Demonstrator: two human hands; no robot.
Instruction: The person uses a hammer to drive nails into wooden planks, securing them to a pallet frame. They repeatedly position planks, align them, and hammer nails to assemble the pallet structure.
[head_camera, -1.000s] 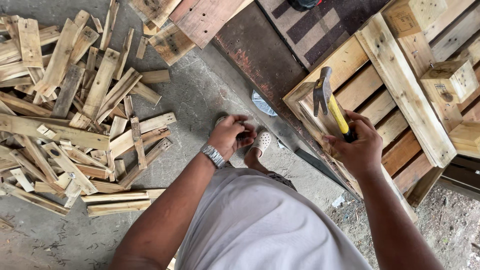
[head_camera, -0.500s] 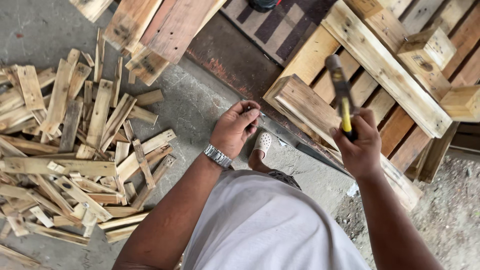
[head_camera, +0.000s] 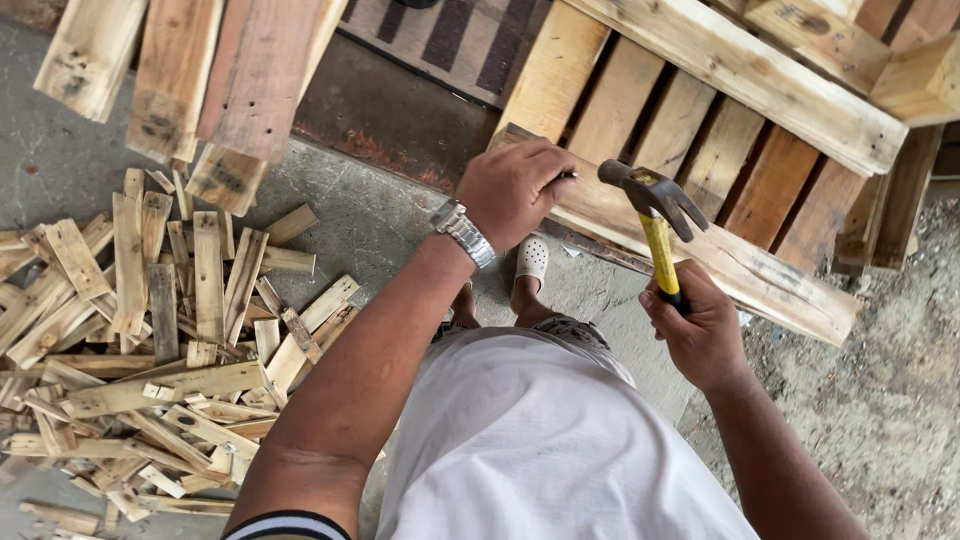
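Right hand (head_camera: 700, 335) clamped low on a head-heavy claw hammer (head_camera: 655, 215); left hand (head_camera: 515, 190) pinches a thin nail (head_camera: 566, 175) at the stiff pallet (head_camera: 700, 250) board's edge.

The thin object pinched in the left hand (head_camera: 515, 190) is being almost wholly hidden by the fingers, so its kind cannot be told. The pallet (head_camera: 700, 130) is being cut off by the top and right edges, and the scrap-wood pile (head_camera: 150, 330) by the left edge.

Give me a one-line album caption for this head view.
Right hand holds a yellow-handled claw hammer; left hand rests on a wooden pallet.
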